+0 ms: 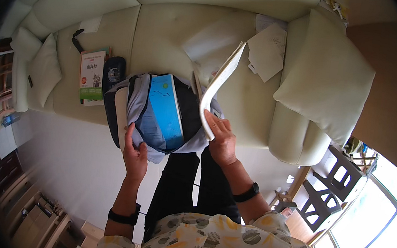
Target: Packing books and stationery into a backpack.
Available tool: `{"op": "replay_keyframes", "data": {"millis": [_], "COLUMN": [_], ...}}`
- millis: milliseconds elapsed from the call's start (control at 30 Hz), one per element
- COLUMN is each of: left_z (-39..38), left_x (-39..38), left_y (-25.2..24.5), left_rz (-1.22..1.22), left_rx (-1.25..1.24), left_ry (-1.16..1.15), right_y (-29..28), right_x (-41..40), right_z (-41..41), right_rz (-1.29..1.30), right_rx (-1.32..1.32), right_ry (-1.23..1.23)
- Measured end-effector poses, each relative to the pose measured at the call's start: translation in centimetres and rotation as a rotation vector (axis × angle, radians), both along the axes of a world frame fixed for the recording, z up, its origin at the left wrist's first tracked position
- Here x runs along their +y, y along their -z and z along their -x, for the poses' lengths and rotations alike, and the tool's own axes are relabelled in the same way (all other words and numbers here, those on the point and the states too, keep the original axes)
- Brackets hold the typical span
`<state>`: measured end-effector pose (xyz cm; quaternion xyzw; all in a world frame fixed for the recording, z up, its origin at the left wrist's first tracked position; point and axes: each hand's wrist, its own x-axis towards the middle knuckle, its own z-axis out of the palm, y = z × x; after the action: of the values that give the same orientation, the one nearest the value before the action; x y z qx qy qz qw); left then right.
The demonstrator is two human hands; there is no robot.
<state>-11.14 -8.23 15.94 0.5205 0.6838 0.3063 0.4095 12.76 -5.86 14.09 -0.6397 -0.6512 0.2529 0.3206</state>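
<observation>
An unzipped backpack in black and pale grey lies on the sofa's front edge, with a blue-covered book inside it. My left hand is at the bag's left side, its fingers and thumb on the grey fabric near the opening. In my right hand is a thin, bent paper booklet, gripped at its lower end and held up over the bag's right side. Left of the bag are a dark pencil case and a small stack of books.
The pale leather sofa spans the view. Loose papers lie near its right arm, beneath a large cushion. A black strap-like item lies behind the books. Dark plastic stools stand at the lower right by the window.
</observation>
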Motion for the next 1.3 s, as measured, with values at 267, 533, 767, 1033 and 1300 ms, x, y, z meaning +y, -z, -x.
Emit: {"op": "replay_keyframes", "data": {"millis": [267, 533, 767, 1033, 1300], "left_z": [-0.3, 0.1, -0.4, 0.6, 1.3], "left_x": [-0.4, -1.0, -2.0, -2.9, -3.7], "left_y": [-0.4, -0.7, 0.3, 1.1, 2.3], "left_rz": [-0.020, 0.052, -0.034, 0.074, 0.004], "left_rx": [-0.056, -0.045, 0.081, 0.039, 0.118], "left_ry": [0.013, 0.076, 0.180, 0.182, 0.300], "right_y": [6.9, 11.7, 16.6, 14.3, 14.1], "right_x": [-2.1, -2.4, -3.5, -1.7, 1.6], "right_z": [7.4, 10.9, 13.2, 12.0, 13.8], "right_rz": [0.121, 0.070, 0.111, 0.315, 0.289], "right_rx": [-0.152, -0.446, -0.339, 0.096, 0.053], "right_ry": [-0.455, -0.694, -0.918, -0.455, -0.387]}}
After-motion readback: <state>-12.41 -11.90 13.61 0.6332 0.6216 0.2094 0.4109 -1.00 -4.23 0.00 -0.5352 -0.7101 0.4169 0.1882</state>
